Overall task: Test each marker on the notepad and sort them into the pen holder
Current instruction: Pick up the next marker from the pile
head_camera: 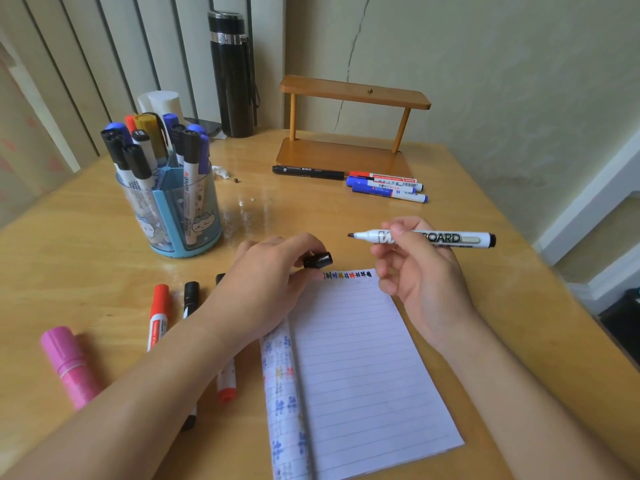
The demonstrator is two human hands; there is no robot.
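Both bare forearms reach in from the bottom edge. The left hand [270,275], palm down, pinches a black cap [318,260] at its fingertips. The right hand [419,271] has its fingers curled round a marker [450,238], apparently gripped between thumb and forefinger.

Black flask [231,74] upright at back edge of wooden table [86,237]; white roll [162,102] to its left, 2-tier wooden shelf [353,95] to its right; crumpled white scrap [221,172] nr flask.

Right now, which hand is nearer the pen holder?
Left. The left hand, holding a cap, is right of the pen holder; the right hand, gripping a marker, is farther right.
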